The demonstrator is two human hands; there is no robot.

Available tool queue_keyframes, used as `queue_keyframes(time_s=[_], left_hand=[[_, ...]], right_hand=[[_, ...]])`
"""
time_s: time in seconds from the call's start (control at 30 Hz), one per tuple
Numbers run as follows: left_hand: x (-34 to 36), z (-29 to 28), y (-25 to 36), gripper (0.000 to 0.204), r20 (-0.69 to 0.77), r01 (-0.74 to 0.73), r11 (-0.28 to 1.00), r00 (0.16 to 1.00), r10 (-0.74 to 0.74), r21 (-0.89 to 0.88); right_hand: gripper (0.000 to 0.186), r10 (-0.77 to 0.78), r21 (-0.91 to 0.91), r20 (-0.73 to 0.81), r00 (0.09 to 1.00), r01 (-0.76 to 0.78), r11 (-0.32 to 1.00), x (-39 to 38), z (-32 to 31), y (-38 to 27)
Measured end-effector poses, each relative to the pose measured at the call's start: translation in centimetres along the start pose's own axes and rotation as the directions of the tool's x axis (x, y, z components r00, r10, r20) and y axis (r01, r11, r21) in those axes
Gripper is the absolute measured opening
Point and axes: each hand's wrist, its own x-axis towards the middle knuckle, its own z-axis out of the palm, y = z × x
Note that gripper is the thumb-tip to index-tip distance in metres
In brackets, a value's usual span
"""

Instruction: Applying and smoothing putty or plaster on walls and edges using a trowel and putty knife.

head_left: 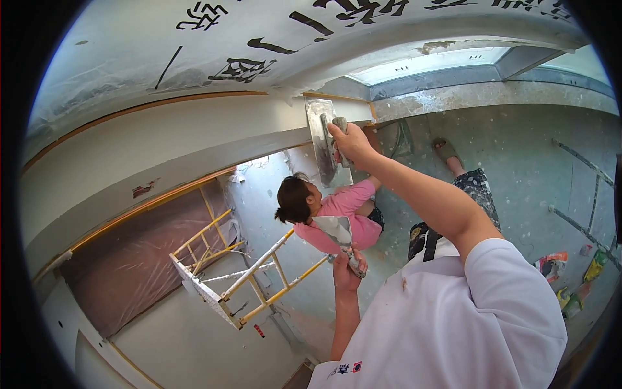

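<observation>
My right hand is raised, closed on the grey handle of a rectangular steel trowel, whose blade lies against or very close to the white wall band with an orange edge strip. Lower down, my left hand grips the handle of a wide putty knife; its blade carries pale material. Behind the two tools a co-worker in a pink top crouches below, one arm reaching up behind the trowel.
A yellow-and-white scaffold frame stands at lower left beside reddish plastic sheeting. Metal rails and bags are at right on the spattered floor. A white plastic-covered surface with lettering spans the top; a window is behind.
</observation>
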Motion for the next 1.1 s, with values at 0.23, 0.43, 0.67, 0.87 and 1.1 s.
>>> queue_keyframes(time_s=[0.23,0.43,0.67,0.87,1.1], left_hand=[[0.3,0.1,0.4,0.041,0.013,0.000,0.999,1.000,0.001,-0.033],[1.1,-0.1,1.2,0.041,0.038,-0.033,0.998,0.999,0.035,-0.052],[1.2,0.6,0.8,0.042,0.058,-0.032,0.997,0.998,0.035,-0.064],[1.1,0.5,0.7,0.042,0.075,-0.043,0.995,0.996,0.049,-0.090],[2.1,-0.6,0.2,0.043,0.170,-0.014,0.999,0.985,0.022,-0.048]], right_hand=[[0.037,-0.124,-0.013,0.067,0.990,0.125,0.992,-1.8,-0.4,-0.4],[0.037,-0.132,-0.117,-0.040,0.990,0.127,0.985,-2.3,-2.3,0.1],[0.047,-0.107,-0.174,0.009,0.994,0.107,0.979,-0.1,-1.1,0.3],[0.047,-0.223,-0.263,0.026,0.975,0.222,0.939,-2.3,-2.4,-0.9],[0.043,-0.381,-0.806,0.205,0.902,0.376,0.457,-13.7,-16.6,-4.8]])
